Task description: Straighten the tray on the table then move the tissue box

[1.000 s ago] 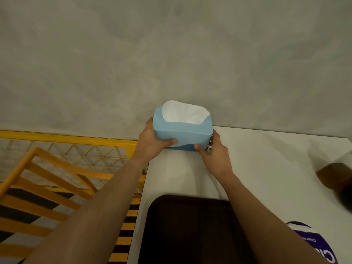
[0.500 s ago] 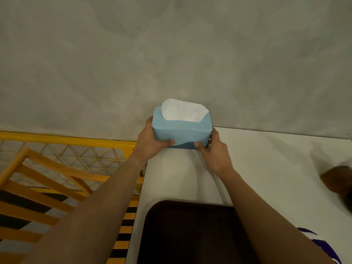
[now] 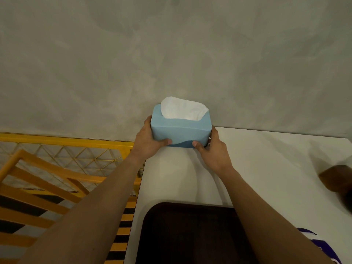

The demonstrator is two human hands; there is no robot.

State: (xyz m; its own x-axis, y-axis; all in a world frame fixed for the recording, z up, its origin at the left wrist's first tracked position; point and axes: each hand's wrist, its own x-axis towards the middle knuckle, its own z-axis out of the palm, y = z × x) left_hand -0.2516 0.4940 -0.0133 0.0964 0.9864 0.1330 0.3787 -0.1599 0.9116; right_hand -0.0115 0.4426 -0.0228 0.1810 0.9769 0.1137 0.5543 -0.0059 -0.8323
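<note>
A light blue tissue box with white tissue showing at its top sits at the far left corner of the white table, close to the grey wall. My left hand grips its left end and my right hand grips its right end, thumbs on the near face. Whether the box rests on the table or hangs just above it, I cannot tell. A dark brown tray lies at the near edge of the table, its edges square with the table's; my forearms cover part of it.
The grey wall stands right behind the table. A yellow railing with mesh and black-and-yellow floor stripes lie to the left, beyond the table's left edge. A blurred brown object sits at the far right. A purple-and-white item lies at the lower right.
The tissue box and both hands have shifted slightly up and away, toward the wall. The tray sits lower in the view than before.
</note>
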